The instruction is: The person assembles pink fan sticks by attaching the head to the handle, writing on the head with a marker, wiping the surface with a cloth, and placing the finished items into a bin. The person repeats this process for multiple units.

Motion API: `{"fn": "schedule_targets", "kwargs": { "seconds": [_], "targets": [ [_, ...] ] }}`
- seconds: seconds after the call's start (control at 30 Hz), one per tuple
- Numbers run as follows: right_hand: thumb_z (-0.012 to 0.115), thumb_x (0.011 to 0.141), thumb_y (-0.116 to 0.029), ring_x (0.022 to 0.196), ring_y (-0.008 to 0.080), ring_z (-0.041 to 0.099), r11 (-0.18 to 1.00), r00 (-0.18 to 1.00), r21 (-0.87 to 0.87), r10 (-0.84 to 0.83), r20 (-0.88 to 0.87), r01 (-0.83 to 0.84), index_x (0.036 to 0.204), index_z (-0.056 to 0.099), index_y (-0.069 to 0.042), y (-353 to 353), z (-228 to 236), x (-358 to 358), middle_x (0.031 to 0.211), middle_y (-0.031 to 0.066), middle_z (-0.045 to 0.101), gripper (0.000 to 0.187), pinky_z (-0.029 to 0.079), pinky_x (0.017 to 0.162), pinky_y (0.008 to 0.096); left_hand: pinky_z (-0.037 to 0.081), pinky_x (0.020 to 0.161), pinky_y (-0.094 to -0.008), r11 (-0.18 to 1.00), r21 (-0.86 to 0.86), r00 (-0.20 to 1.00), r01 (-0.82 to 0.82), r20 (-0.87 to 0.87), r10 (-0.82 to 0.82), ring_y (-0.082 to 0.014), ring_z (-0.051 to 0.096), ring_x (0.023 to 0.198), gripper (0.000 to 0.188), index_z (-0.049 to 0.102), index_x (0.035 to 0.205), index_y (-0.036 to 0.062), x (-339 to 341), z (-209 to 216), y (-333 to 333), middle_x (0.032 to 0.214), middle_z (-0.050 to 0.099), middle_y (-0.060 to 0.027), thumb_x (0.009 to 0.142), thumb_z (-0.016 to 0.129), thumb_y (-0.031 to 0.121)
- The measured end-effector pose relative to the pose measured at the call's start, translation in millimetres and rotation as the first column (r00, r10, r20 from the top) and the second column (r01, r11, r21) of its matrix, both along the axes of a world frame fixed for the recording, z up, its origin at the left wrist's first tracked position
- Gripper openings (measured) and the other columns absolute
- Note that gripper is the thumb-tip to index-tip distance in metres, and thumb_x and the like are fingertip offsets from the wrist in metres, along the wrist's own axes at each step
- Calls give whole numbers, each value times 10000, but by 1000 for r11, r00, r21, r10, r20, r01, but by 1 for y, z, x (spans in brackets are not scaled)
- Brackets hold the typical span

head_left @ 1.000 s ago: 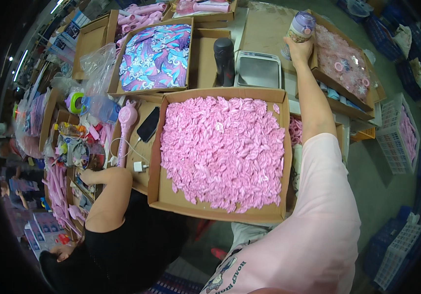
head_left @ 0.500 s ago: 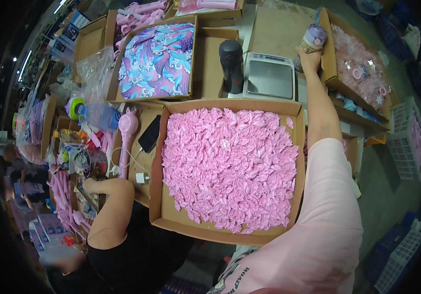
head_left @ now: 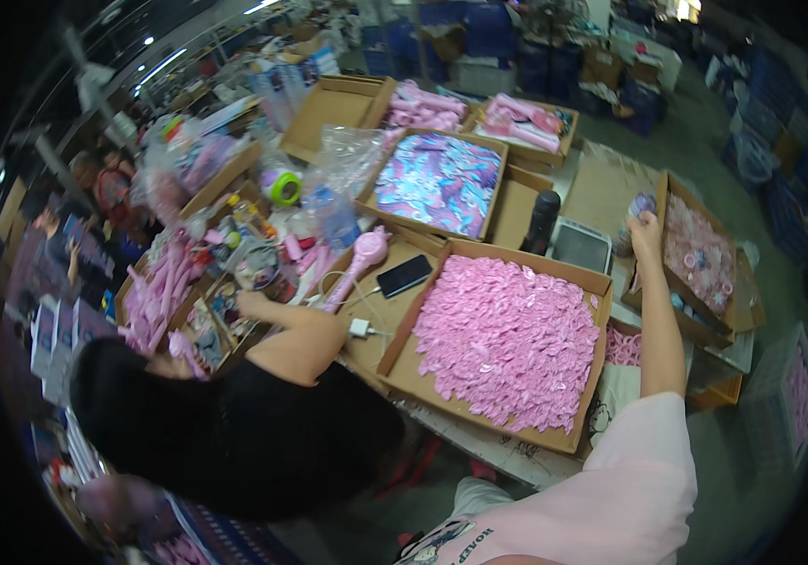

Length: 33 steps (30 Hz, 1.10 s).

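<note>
Bottle with a purple lid (head_left: pixel 643 203) stands in the right hand (head_left: pixel 647 234), whose fingers are wrapped around it; its lower body is mostly hidden. It is between 1 and 2 o'clock from the cardboard box (head_left: pixel 406 363) of pink leaf-shaped pieces (head_left: pixel 507 344). The left hand is out of sight, so I cannot tell its state.

Compared with the 2 earlier views, the camera has swung: the table sits lower and farther right, and more of the room shows past 12 o'clock. The grip on the bottle stays the same, and so does its spot between the scale (head_left: pixel 583 245) and the box of clear pink pieces (head_left: pixel 686 294). I judge that only the viewpoint has changed, with the work at the bottle no further along.

Seen from the bottle, that box's wall is just beside it at 3 o'clock, the tightest edge. The scale is near at 8 o'clock, with the black flask (head_left: pixel 541 221) beyond it. Flat cardboard (head_left: pixel 611 174) at 10 to 11 o'clock looks like the easiest room for moving. Sliding toward 3 o'clock could knock the box wall.

Well apart, at 9 o'clock from the leaf pieces, a co-worker's hand (head_left: pixel 251 303) is among small parts.
</note>
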State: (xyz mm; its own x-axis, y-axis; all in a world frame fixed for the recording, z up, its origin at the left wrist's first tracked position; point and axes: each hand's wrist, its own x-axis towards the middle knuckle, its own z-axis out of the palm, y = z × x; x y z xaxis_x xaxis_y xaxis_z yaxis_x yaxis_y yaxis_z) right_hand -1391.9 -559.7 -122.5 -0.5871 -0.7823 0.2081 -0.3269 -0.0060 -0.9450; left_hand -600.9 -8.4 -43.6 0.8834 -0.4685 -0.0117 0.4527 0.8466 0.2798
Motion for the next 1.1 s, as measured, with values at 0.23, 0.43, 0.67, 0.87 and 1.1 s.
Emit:
{"fn": "schedule_targets", "kwargs": {
  "seconds": [0.23, 0.43, 0.67, 0.87, 1.1],
  "targets": [
    [573, 877, 23, 872, 133, 599, 517, 605, -316, 707, -367, -796, 1100, 577, -18, 245, 153, 304, 947, 51, 626, 227, 488, 779, 254, 295, 469, -239, 890, -357, 958, 283, 65, -278, -98, 290, 507, 214, 376, 675, 101, 2, -6, 114, 638, 354, 1, 833, 467, -10],
    [797, 716, -103, 754, 151, 606, -541, -419, -164, 779, -467, -825, 1381, 395, -41, 491, 105, 580, 915, 66, 620, 780, 509, 702, 277, 292, 465, -252, 824, -465, 901, 324, -115, -419, -97, 304, 496, 341, 457, 718, 69, -17, 7, 117, 643, 365, -4, 859, 609, 341],
    [602, 923, -168, 671, 53, 549, -492, -599, -411, 779, 186, -768, 1086, 592, 5, 622, 77, 689, 795, 26, 607, 238, 450, 584, 194, 285, 415, -244, 946, -268, 941, 185, -230, -249, -108, 330, 424, 475, 488, 647, 77, -1, 22, 185, 558, 406, -7, 846, 561, 502],
    [734, 649, 38, 579, 236, 588, -759, -475, -394, 639, -605, -519, 934, 618, -12, 608, 83, 755, 703, 94, 592, 312, 480, 530, 317, 244, 377, -261, 942, -290, 920, 171, -294, -258, -105, 279, 392, 460, 445, 645, 96, 41, 18, 203, 564, 346, 14, 866, 543, 488],
    [686, 689, -19, 557, 212, 552, -788, -380, -507, 614, -691, -349, 908, 615, -50, 592, 109, 848, 681, 50, 533, 232, 441, 504, 316, 164, 375, -238, 983, -157, 977, 99, -171, -125, -66, 182, 412, 408, 394, 667, 115, 117, 50, 199, 570, 270, 46, 880, 593, 401]
  ]
}}
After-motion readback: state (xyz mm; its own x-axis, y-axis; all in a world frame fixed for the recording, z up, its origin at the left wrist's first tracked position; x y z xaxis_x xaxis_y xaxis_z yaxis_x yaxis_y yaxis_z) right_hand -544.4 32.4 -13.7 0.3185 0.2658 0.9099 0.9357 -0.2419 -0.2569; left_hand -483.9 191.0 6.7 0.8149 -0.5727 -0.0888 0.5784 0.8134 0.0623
